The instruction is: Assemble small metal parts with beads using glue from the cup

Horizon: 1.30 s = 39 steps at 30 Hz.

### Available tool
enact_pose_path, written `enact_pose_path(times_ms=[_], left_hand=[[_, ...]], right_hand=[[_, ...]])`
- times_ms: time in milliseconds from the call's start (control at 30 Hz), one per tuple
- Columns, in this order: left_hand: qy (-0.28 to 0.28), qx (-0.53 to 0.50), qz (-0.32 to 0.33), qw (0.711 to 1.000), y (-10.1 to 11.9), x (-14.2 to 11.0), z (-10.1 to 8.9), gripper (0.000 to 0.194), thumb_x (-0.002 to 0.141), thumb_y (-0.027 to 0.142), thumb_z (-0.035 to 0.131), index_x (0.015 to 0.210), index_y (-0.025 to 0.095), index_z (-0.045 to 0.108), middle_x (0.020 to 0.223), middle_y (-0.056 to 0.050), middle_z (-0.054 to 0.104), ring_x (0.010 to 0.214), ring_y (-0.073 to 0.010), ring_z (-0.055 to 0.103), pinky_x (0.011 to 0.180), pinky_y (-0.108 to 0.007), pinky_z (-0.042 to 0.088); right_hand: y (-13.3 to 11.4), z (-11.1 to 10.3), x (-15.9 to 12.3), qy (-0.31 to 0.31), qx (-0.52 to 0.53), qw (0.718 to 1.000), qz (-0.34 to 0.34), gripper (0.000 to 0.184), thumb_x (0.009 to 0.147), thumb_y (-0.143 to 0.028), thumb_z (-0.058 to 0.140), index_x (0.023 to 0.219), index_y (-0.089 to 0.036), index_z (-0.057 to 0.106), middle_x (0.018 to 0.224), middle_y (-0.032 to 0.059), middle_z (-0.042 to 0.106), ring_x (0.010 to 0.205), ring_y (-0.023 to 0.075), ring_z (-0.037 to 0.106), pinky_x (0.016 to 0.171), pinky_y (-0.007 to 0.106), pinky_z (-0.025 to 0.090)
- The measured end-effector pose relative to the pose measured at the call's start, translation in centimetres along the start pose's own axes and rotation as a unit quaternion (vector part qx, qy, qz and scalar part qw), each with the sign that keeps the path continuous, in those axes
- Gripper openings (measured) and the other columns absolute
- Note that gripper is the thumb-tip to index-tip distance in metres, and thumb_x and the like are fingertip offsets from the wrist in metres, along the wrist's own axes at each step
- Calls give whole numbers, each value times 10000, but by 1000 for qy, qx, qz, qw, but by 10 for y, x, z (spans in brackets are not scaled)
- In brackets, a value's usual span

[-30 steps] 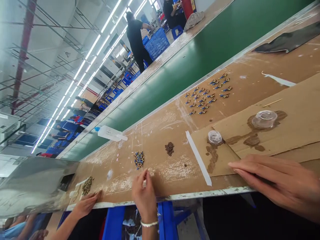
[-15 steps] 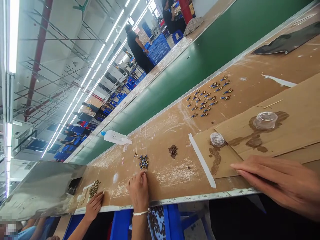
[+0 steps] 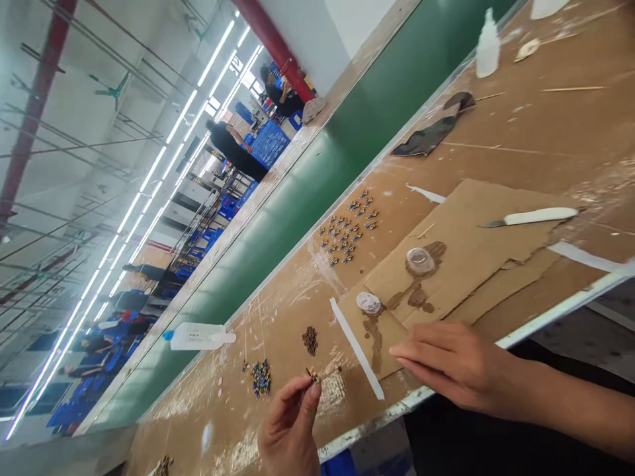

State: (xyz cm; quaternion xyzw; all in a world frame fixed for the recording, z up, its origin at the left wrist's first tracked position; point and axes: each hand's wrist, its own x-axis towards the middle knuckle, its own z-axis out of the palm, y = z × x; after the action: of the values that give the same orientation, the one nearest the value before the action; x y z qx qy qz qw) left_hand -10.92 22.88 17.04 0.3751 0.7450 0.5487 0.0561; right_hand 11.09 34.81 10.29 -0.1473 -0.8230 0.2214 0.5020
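Note:
My left hand point(image 3: 292, 426) is raised above the near part of the bench, thumb and forefinger pinched on a small metallic part point(image 3: 315, 379). A heap of small blue-and-gold parts point(image 3: 261, 379) lies just left of it, and a pile of tiny brown pieces point(image 3: 310, 340) lies beyond it. My right hand point(image 3: 446, 363) is over the near edge of the cardboard point(image 3: 476, 264), thumb and fingers pressed together. Whatever is between its fingertips is too small or hidden to make out. Beyond that hand, two small clear dishes point(image 3: 368, 303) stand on the cardboard among wet stains.
Spaced blue-and-gold parts point(image 3: 347, 228) lie near the green belt point(image 3: 307, 192). A white-handled knife point(image 3: 538, 216) rests on the cardboard. A bottle with a blue cap point(image 3: 198, 336) lies at left; a dropper bottle point(image 3: 488, 49) stands far right. People are across the belt.
My left hand has lifted from beside the blue-and-gold heap and moved right, with a small part in its fingertips. The view has swung right; a co-worker's hand at left is out of sight.

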Motion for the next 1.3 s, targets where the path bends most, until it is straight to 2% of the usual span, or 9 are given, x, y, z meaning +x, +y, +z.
enact_pose_path(times_ms=[267, 367, 400, 467, 567, 700, 800, 1033, 1300], left_hand=[[-81, -121, 14, 989, 15, -9, 35, 214, 497, 285, 858, 665, 241, 732, 680, -3, 735, 665, -173, 709, 650, -218, 585], [-71, -92, 26, 993, 29, -8, 47, 200, 560, 297, 829, 732, 248, 739, 751, 15, 741, 724, -111, 693, 715, -151, 545], [-83, -65, 34, 994, 37, -5, 53, 197, 581, 309, 816, 752, 247, 741, 774, 12, 742, 741, -107, 688, 733, -151, 538], [-151, 18, 57, 987, 56, 4, 68, 205, 622, 341, 783, 794, 237, 742, 809, -7, 744, 761, -131, 689, 740, -184, 543], [-245, 159, 128, 948, 89, 18, 102, 241, 700, 412, 693, 844, 222, 731, 822, -33, 742, 739, -176, 691, 677, -255, 558], [-296, 243, 274, 882, 122, 26, 152, 212, 757, 405, 588, 778, 221, 692, 759, -22, 722, 690, -178, 673, 641, -285, 534], [-321, 267, 320, 850, 130, 28, 177, 197, 776, 379, 552, 755, 221, 668, 712, -7, 700, 649, -160, 649, 599, -262, 506], [-348, 328, 351, 805, 137, 31, 194, 197, 784, 356, 528, 730, 213, 652, 692, -5, 679, 601, -154, 609, 588, -263, 472], [-352, 340, 377, 786, 136, 34, 200, 191, 777, 332, 528, 703, 200, 645, 667, -6, 672, 564, -142, 595, 564, -247, 459]], right_hand=[[-1, -6, 6, 23, 1, 1000, 2, 166, 930, -153, 415, 918, -134, 580, 680, 8, 532, 615, 111, 468, 585, 239, 355], [-1, -6, 7, 22, -18, 1000, 1, 198, 934, -172, 395, 863, -139, 577, 666, 5, 520, 609, 112, 458, 575, 245, 340], [0, -6, 7, 19, -25, 1000, -1, 209, 934, -183, 392, 839, -141, 574, 664, 5, 521, 611, 113, 461, 566, 249, 335], [1, -5, 7, 13, -39, 999, -6, 223, 931, -210, 399, 795, -150, 565, 660, 3, 524, 608, 113, 466, 534, 258, 314], [4, -3, 5, 20, -60, 998, -3, 226, 917, -241, 423, 746, -162, 548, 633, -6, 505, 576, 110, 449, 483, 264, 266], [7, -2, 5, 46, -71, 996, 0, 192, 888, -243, 459, 737, -159, 543, 609, -10, 488, 536, 101, 418, 451, 254, 236], [8, -1, 7, 64, -66, 996, -1, 225, 880, -258, 464, 689, -158, 528, 593, -15, 475, 516, 94, 404, 443, 252, 241], [12, 4, 9, 78, -60, 995, -3, 278, 869, -266, 454, 613, -164, 486, 553, -22, 434, 488, 99, 390, 429, 250, 273], [14, 7, 9, 96, -54, 994, 3, 256, 843, -269, 495, 608, -169, 490, 553, -25, 437, 485, 96, 395, 435, 251, 278]])
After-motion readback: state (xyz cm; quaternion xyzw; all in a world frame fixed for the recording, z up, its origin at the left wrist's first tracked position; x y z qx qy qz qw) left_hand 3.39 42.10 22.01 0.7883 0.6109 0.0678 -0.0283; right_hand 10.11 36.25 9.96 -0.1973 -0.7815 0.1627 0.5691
